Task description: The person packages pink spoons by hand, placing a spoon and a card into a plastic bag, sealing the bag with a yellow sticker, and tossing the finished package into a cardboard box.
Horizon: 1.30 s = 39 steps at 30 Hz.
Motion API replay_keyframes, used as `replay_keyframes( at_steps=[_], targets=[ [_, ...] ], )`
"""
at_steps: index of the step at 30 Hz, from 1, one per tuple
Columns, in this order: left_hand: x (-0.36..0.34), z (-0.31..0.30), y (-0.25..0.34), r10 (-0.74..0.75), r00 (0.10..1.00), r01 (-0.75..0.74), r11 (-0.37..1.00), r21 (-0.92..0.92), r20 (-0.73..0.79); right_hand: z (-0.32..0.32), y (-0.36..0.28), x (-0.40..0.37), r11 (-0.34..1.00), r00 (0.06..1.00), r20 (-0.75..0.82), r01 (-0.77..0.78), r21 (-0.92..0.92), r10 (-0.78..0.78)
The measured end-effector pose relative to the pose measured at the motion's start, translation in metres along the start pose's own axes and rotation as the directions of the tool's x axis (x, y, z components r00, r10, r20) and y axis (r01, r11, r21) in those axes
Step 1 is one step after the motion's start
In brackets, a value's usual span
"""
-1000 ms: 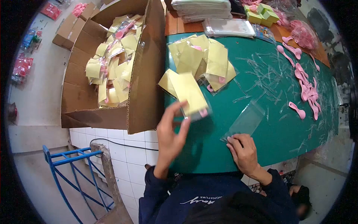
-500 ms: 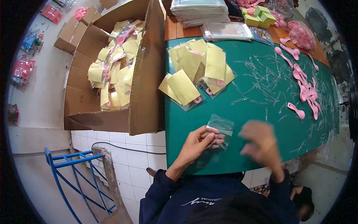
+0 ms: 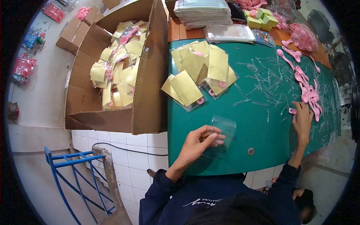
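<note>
My left hand [image 3: 200, 140] pinches an empty clear plastic bag [image 3: 222, 127] near the front edge of the green table [image 3: 262, 131]. My right hand [image 3: 302, 119] is stretched out to the right, fingers resting on a pink spoon [image 3: 293, 111] at the near end of a row of pink spoons [image 3: 307, 88]; whether it grips the spoon I cannot tell. A pile of packed yellow packets with pink spoons [image 3: 198, 69] lies at the table's left.
An open cardboard box [image 3: 146, 86] with several yellow packets stands left of the table. Clear plastic strips [image 3: 262, 82] litter the table's middle. Stacks of clear bags [image 3: 228, 33] and small green boxes [image 3: 262, 18] sit at the back. A blue metal frame [image 3: 75, 168] stands below left.
My left hand let go of a yellow packet on the pile and took the clear bag. My right hand left the bag and reached right to the pink spoons.
</note>
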<state>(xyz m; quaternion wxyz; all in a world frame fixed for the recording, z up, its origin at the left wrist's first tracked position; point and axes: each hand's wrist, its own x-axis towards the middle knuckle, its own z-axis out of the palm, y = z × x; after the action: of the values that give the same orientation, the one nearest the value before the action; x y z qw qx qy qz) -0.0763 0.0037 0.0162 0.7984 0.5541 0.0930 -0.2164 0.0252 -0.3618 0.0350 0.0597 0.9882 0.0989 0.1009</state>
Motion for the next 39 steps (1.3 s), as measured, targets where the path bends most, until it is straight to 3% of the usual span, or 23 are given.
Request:
replay_keyframes(
  at_steps=[2, 5, 8, 10, 12, 14, 17, 20, 26, 29, 35, 39],
  targets=[
    [0.000, -0.002, 0.000, 0.001, 1.000, -0.001, 1.000, 0.008, -0.004, -0.005, -0.002, -0.007, 0.997, 0.995, 0.094, -0.019, -0.071, 0.025],
    [0.002, -0.003, -0.002, 0.015, 1.000, -0.015, 1.000, -0.004, 0.009, 0.008, 0.001, -0.006, 0.997, 0.994, 0.082, -0.063, -0.048, 0.067],
    [-0.003, 0.000, 0.002, 0.033, 0.999, -0.033, 0.999, 0.003, 0.009, -0.003, 0.000, -0.005, 0.998, 0.986, -0.156, -0.062, -0.009, 0.060],
    [-0.004, 0.000, 0.005, 0.021, 1.000, -0.022, 0.999, 0.047, 0.016, -0.027, -0.018, -0.001, 0.954, 0.957, -0.234, -0.101, 0.284, 0.171],
    [-0.005, 0.004, 0.005, 0.035, 0.998, -0.036, 0.999, 0.019, 0.049, -0.044, -0.048, -0.004, 0.792, 0.941, -0.203, -0.096, 0.603, 0.269],
    [-0.004, 0.008, 0.006, 0.037, 0.996, -0.038, 0.999, 0.011, 0.080, -0.058, -0.082, -0.009, 0.476, 0.949, -0.089, -0.070, 0.877, 0.303],
    [-0.004, 0.012, 0.005, 0.036, 0.995, -0.040, 0.998, 0.047, 0.096, -0.063, -0.124, -0.014, 0.084, 0.975, 0.029, -0.048, 0.995, 0.220],
    [-0.005, 0.009, 0.002, 0.052, 0.995, -0.060, 0.994, 0.089, 0.084, -0.065, -0.140, -0.016, 0.013, 0.980, 0.022, -0.025, 1.000, 0.198],
    [-0.005, 0.013, 0.007, 0.057, 0.998, -0.061, 0.988, 0.144, 0.032, -0.068, -0.148, -0.014, 0.108, 0.994, 0.070, -0.079, 0.991, 0.085],
    [-0.001, 0.012, 0.003, 0.082, 0.995, -0.092, 0.978, 0.187, 0.064, -0.066, -0.149, -0.010, 0.217, 1.000, -0.012, 0.007, 0.976, 0.022],
    [0.004, 0.012, 0.020, 0.096, 0.984, -0.116, 0.985, 0.129, 0.150, -0.074, -0.145, 0.010, 0.107, 0.995, 0.055, -0.045, 0.993, -0.088],
    [0.015, 0.023, 0.040, 0.161, 0.971, -0.174, 0.983, 0.065, 0.177, -0.079, -0.151, 0.027, 0.194, 0.969, -0.037, 0.086, 0.977, -0.243]
  ],
)
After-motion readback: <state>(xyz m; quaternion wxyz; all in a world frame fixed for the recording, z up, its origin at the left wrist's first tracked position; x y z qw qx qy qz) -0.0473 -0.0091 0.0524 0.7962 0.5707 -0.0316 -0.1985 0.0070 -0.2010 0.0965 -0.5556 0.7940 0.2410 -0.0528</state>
